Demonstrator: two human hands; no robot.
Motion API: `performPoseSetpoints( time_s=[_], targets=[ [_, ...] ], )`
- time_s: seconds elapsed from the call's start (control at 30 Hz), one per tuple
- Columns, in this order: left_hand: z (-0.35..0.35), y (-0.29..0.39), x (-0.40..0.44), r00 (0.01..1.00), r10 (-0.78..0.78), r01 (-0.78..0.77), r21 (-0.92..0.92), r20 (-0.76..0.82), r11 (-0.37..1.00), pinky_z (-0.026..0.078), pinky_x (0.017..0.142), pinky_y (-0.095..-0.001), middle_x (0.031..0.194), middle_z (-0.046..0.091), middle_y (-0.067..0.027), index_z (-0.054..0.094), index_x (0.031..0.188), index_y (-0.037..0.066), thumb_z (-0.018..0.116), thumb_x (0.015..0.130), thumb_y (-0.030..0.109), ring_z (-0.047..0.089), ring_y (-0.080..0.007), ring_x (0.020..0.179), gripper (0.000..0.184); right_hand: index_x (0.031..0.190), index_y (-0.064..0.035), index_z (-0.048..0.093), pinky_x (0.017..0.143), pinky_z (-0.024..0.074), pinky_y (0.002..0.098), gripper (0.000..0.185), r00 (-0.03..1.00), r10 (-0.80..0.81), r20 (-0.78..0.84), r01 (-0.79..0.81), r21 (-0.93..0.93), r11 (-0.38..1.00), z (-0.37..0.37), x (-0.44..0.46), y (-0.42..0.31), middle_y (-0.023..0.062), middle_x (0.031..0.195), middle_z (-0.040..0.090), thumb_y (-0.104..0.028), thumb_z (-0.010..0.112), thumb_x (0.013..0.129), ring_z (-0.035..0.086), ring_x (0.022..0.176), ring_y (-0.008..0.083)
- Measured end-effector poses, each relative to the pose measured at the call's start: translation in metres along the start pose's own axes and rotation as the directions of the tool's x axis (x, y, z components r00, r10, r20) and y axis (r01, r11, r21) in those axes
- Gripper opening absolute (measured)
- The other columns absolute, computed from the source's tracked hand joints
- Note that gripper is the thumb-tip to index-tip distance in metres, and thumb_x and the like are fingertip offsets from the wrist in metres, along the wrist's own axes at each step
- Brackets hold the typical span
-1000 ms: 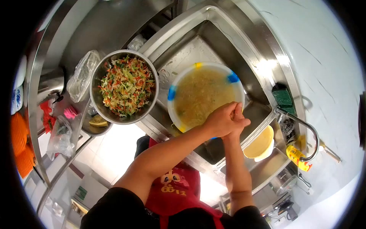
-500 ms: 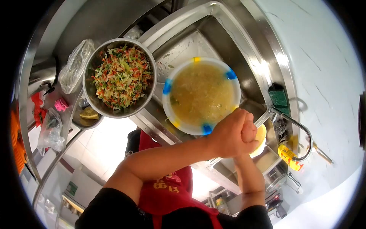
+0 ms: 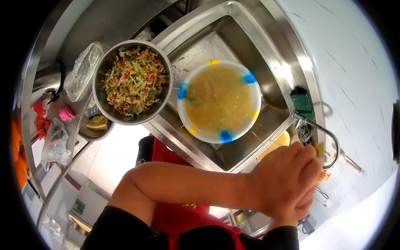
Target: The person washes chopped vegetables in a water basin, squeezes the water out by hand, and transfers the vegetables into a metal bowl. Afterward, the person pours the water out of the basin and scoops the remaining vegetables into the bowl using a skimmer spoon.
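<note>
No words, numbers or brand names can be read clearly. Yellow lettering [image 3: 189,205] stands on the red apron [image 3: 177,218] worn by the person; the left forearm [image 3: 187,184] crosses over it, so only a small piece shows, just past the forearm's edge, too little to make out. A green patch [image 3: 78,206], possibly a label, stands on a pale panel [image 3: 95,204] beyond the apron, toward the panel's left edge; any print on it is too small to tell. A small white mark [image 3: 142,159] shows on the dark cloth [image 3: 144,148] beside the apron's left edge, and whether it is writing cannot be told.
</note>
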State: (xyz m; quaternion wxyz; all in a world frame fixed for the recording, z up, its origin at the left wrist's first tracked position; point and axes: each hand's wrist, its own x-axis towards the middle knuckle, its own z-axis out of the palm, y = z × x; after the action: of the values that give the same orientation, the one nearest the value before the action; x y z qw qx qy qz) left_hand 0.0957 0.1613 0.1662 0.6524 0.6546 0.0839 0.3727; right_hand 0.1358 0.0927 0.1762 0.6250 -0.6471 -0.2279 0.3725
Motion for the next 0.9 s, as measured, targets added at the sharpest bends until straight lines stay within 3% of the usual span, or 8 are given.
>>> performPoseSetpoints(
  time_s=[0.1,0.3,0.37,0.47,0.53,0.6,0.7,0.9],
  targets=[
    [-0.001,0.005,0.003,0.994,0.068,-0.071,-0.044,-0.081,0.996,0.044,0.053,-0.0327,0.081,0.049,-0.0122,0.052,0.091,0.001,0.069,0.065,0.014,0.051,-0.0258,0.065,0.034,0.076,-0.0135,0.039,0.05,0.0351,0.0253,0.036,0.999,0.01,0.049,-0.011,0.01,1.0,0.007,-0.002,-0.005,-0.0015,0.064,0.038,-0.037,0.041,0.103,0.035,0.057,0.0097],
    [-0.012,-0.016,0.004,1.0,0.026,-0.023,-0.213,0.012,0.977,0.043,0.075,-0.0429,0.1,0.052,-0.0206,0.053,0.104,-0.001,0.072,0.066,0.021,0.052,-0.0341,0.09,0.048,0.076,-0.014,0.037,0.049,0.0349,0.0247,0.035,0.999,0.009,0.047,-0.012,0.05,0.999,0.008,-0.003,-0.005,-0.0013,0.063,0.037,-0.036,0.041,0.103,0.034,0.056,0.0095],
    [-0.028,-0.03,0.002,0.99,-0.037,0.012,-0.179,-0.138,0.984,0.041,0.085,-0.0467,0.11,0.053,-0.0226,0.052,0.112,-0.002,0.076,0.067,0.029,0.052,-0.0366,0.099,0.06,0.075,-0.0142,0.036,0.049,0.0349,0.0246,0.035,0.999,-0.043,-0.025,0.046,0.094,0.995,0.004,-0.001,-0.003,-0.0012,0.063,0.036,-0.036,0.041,0.103,0.033,0.055,0.0094],
    [-0.079,-0.075,-0.046,0.995,-0.096,0.094,0.191,0.005,0.977,0.039,0.1,-0.0447,0.123,0.051,-0.0221,0.048,0.121,-0.002,0.073,0.079,0.024,0.05,-0.0355,0.115,0.055,0.075,-0.0148,0.034,0.045,0.0323,0.0238,0.034,0.952,-0.224,-0.211,0.254,0.131,0.958,-0.015,0.017,0.013,-0.0009,0.061,0.033,-0.034,0.041,0.102,0.03,0.052,0.0095],
    [-0.101,-0.1,-0.06,0.812,-0.554,0.319,0.658,0.181,0.682,0.04,0.098,-0.0469,0.121,0.053,-0.0203,0.054,0.116,-0.001,0.067,0.083,0.015,0.049,-0.0365,0.117,0.038,0.075,-0.0128,0.038,0.033,0.0295,0.0269,0.033,0.959,-0.139,-0.249,0.17,0.111,0.979,-0.032,0.021,0.045,0.0045,0.057,0.038,-0.033,0.046,0.099,0.031,0.041,0.0139],
    [-0.11,-0.132,-0.081,0.534,-0.8,0.098,0.92,0.273,0.379,0.04,0.096,-0.0487,0.116,0.056,-0.0174,0.059,0.112,0.0,0.063,0.083,0.012,0.049,-0.0365,0.116,0.031,0.074,-0.0143,0.037,0.035,0.0261,0.0262,0.034,0.958,0.041,-0.285,0.026,0.226,0.974,-0.032,0.026,0.071,0.0019,0.055,0.034,-0.035,0.049,0.098,0.03,0.044,0.013],
    [-0.122,-0.198,-0.115,0.479,-0.817,-0.141,0.947,0.322,0.29,0.04,0.096,-0.0476,0.115,0.058,-0.0148,0.066,0.104,0.003,0.063,0.081,0.013,0.047,-0.0351,0.118,0.025,0.067,-0.0171,0.037,0.036,0.019,0.0274,0.04,0.843,0.416,-0.34,-0.193,0.531,0.825,-0.017,0.039,0.095,0.0002,0.052,0.029,-0.04,0.051,0.097,0.026,0.045,0.0123],
    [-0.138,-0.249,-0.11,0.308,-0.879,-0.426,0.879,0.363,0.214,0.044,0.095,-0.0468,0.103,0.066,-0.0088,0.074,0.09,0.01,0.058,0.082,0.017,0.054,-0.0314,0.113,0.019,0.062,-0.0174,0.036,0.036,0.0175,0.0264,0.044,0.732,0.665,-0.149,-0.32,0.787,0.528,-0.015,0.035,0.142,-0.0014,0.049,0.029,-0.038,0.051,0.098,0.022,0.04,0.0118]
  ],
)
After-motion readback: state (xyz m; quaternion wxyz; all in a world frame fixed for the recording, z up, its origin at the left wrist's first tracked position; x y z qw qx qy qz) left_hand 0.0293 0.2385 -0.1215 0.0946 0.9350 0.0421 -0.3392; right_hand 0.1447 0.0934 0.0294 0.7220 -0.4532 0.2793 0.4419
